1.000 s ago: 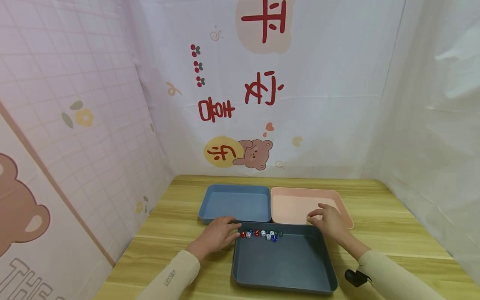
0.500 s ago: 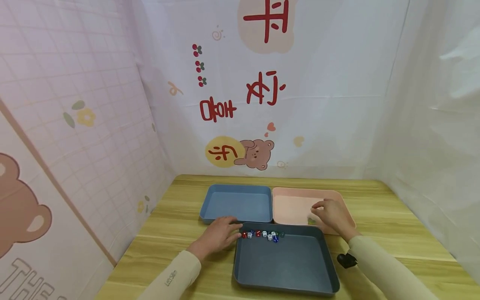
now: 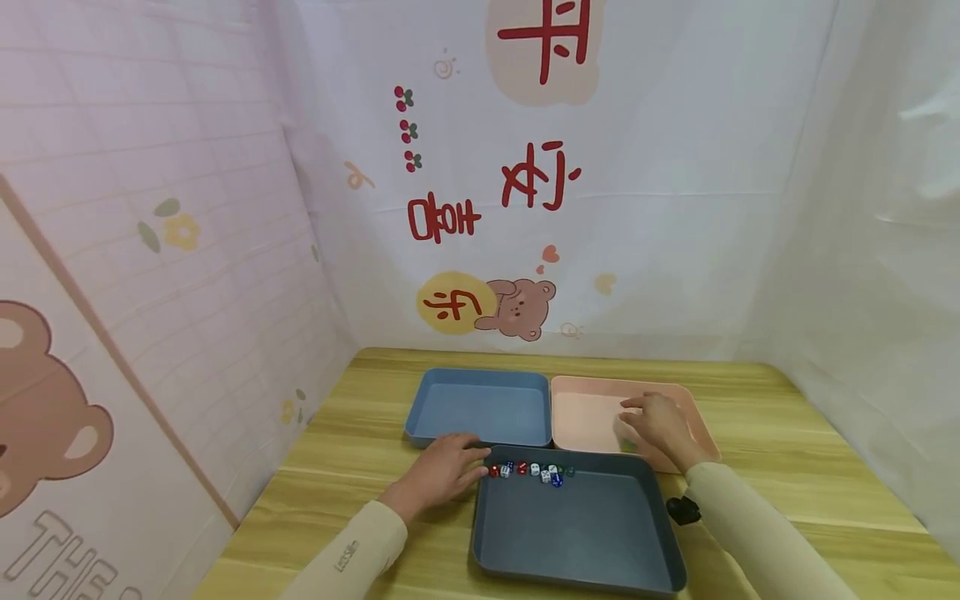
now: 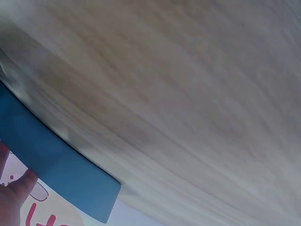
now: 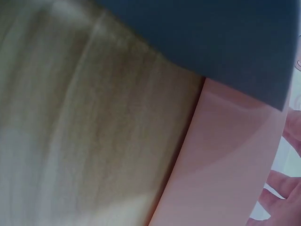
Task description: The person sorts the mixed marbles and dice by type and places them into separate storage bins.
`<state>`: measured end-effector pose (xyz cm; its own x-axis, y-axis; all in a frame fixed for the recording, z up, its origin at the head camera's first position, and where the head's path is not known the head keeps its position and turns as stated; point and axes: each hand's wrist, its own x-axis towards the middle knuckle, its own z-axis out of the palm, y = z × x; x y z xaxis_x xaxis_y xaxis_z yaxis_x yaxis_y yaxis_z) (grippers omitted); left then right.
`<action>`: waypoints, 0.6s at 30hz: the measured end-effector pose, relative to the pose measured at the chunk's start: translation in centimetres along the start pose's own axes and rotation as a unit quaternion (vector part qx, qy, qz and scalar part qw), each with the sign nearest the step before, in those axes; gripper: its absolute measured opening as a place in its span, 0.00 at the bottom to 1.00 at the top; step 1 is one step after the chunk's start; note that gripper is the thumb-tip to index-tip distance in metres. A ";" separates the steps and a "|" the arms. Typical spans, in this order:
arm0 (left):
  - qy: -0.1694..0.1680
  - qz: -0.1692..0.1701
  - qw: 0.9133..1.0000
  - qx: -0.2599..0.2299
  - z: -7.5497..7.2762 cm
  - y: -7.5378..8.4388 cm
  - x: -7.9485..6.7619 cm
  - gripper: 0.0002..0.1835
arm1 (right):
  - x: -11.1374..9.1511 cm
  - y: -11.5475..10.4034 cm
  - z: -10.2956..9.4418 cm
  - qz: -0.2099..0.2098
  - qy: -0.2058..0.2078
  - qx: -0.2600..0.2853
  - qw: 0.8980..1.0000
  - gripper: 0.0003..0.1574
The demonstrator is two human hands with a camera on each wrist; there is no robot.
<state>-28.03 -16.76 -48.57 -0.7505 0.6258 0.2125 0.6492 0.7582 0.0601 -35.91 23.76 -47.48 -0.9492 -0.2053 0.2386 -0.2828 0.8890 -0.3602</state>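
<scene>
Red, white and blue dice (image 3: 535, 469) are gathered along the dark tray's (image 3: 570, 533) far left side; its corner is met by the left hand (image 3: 441, 467), fingers relaxed, nothing gripped. Over the pink tray (image 3: 585, 417), far right, the right hand (image 3: 660, 421) is held, fingers parted, unloaded; a blurred greenish patch (image 3: 627, 444) is seen beneath.

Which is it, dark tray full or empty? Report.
Neither: in the dark tray, dice lie near the far wall; the near part is bare.
</scene>
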 end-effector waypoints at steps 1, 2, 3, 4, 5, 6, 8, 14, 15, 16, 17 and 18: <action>0.000 0.001 1.000 0.001 0.0 0.1 0.0 0.21 | -0.1 0.1 0.0 0.002 -0.003 -0.001 1.000 0.19; 0.000 0.001 1.000 0.002 0.0 0.1 0.1 0.21 | -0.2 0.2 -0.1 -0.001 -0.006 -0.003 1.000 0.21; -0.001 0.000 1.000 0.002 0.0 0.1 0.1 0.21 | -0.2 0.3 -0.1 -0.004 -0.009 0.000 1.000 0.22; -0.001 0.000 1.000 0.002 0.0 0.2 0.1 0.21 | -0.4 0.4 -0.2 -0.008 -0.012 0.004 1.000 0.22; -0.002 -0.001 1.000 0.002 0.0 0.1 0.1 0.21 | -0.5 0.5 -0.2 -0.013 -0.013 0.004 1.000 0.23; -0.002 -0.002 1.000 0.003 0.0 0.1 0.1 0.21 | -0.6 0.6 -0.3 -0.018 -0.013 0.007 1.000 0.23; 0.001 -0.005 1.000 0.003 0.0 0.1 0.1 0.21 | -0.8 0.7 -0.5 -0.032 -0.008 0.009 0.999 0.22; 0.011 0.002 1.000 -0.006 0.0 0.3 0.0 0.20 | -1.9 0.7 -0.8 -0.067 0.000 -0.027 0.997 0.21; 0.011 0.003 1.000 -0.008 0.0 0.4 -0.1 0.20 | -2.1 0.6 -0.8 -0.064 -0.007 -0.029 0.998 0.20; 0.011 0.003 1.000 -0.010 -0.1 0.5 -0.2 0.20 | -2.5 0.5 -0.6 -0.068 -0.013 -0.022 0.997 0.17; 0.011 0.002 1.000 -0.011 -0.1 0.5 -0.2 0.20 | -2.6 0.4 -0.6 -0.063 -0.020 -0.026 0.997 0.18; 0.013 0.002 1.000 -0.011 -0.1 0.5 -0.2 0.20 | -2.9 0.4 -0.5 -0.070 -0.026 -0.031 0.997 0.19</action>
<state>-27.53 -16.51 -48.46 -0.7452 0.6233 0.2371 0.6545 0.7517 0.0810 -33.19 24.92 -47.82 -0.9075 -0.3487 0.2342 -0.4053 0.8734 -0.2700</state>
